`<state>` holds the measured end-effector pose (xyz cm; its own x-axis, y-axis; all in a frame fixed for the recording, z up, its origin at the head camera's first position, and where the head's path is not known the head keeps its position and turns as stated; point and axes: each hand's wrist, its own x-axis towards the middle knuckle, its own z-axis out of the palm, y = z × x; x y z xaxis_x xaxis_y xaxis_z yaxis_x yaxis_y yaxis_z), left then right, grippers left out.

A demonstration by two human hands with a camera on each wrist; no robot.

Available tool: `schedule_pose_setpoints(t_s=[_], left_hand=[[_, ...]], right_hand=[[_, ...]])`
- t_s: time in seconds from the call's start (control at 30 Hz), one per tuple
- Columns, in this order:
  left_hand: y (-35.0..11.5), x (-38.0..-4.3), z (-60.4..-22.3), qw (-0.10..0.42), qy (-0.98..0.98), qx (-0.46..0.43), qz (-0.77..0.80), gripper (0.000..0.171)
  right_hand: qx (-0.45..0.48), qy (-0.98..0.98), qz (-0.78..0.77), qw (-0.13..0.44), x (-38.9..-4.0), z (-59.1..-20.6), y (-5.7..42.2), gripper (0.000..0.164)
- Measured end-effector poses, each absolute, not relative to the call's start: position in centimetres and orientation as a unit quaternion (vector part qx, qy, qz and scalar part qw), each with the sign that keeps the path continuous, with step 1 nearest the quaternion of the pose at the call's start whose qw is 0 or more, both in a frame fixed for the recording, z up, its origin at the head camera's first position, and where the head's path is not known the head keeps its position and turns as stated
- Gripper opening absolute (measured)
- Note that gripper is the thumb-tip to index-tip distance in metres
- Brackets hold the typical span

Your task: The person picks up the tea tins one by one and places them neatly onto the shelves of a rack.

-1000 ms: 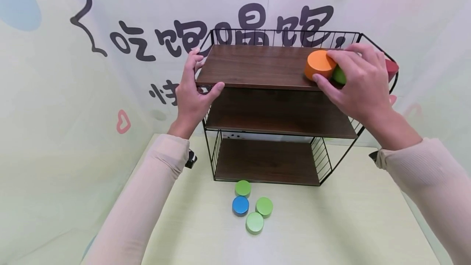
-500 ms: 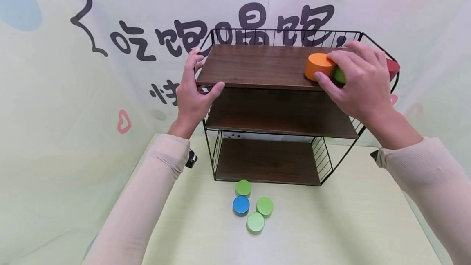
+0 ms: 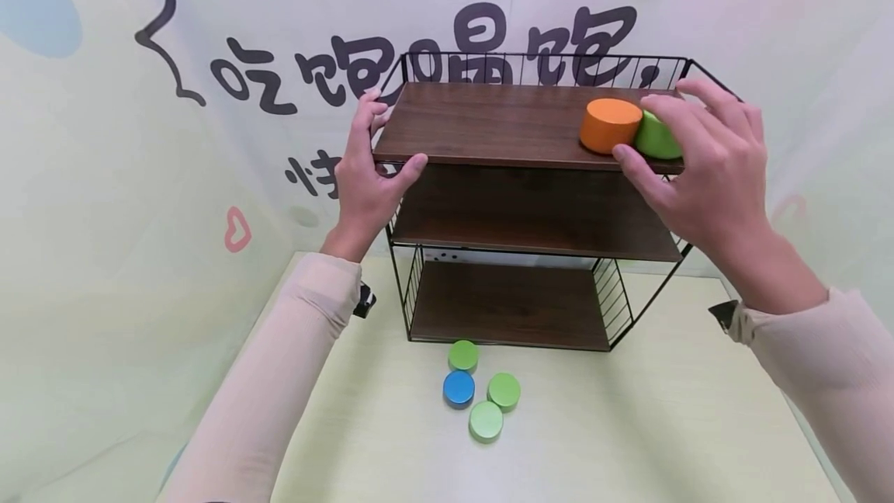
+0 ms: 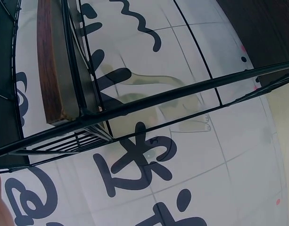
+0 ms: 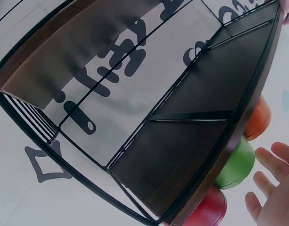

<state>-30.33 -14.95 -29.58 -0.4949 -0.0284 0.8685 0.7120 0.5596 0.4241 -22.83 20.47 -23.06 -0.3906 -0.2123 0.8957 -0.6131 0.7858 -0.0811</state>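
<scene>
A black wire rack with three dark wooden shelves (image 3: 489, 123) stands in front of me. My left hand (image 3: 368, 189) grips the left end of its top shelf, thumb on the front edge and fingers around the side. At the right end of that shelf, an orange cylinder (image 3: 609, 127) sits beside a green cylinder (image 3: 656, 137). A red cylinder (image 5: 208, 209) shows in the right wrist view beyond the green one; in the head view my hand hides it. My right hand (image 3: 719, 154), fingers spread, hovers by the green cylinder, holding nothing.
On the pale table (image 3: 559, 449) before the rack lie a green cylinder (image 3: 463, 355), a blue cylinder (image 3: 459, 388), another green one (image 3: 504, 390) and a light green one (image 3: 486, 421). A printed cloth backdrop (image 3: 209, 177) hangs behind.
My right hand has let go of the orange cylinder and drawn back to the right, uncovering more of the green one. The left hand has stayed on the shelf.
</scene>
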Motion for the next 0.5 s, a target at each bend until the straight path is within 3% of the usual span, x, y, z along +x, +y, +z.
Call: schedule_pose_setpoints(t_s=[0.5], left_hand=[[-15.0,-30.2,-29.5,0.440,-0.770,-0.224,-0.404,0.074]], right_hand=[[0.288,-0.750,0.241,0.545,-20.8,-27.1,19.2,0.058]])
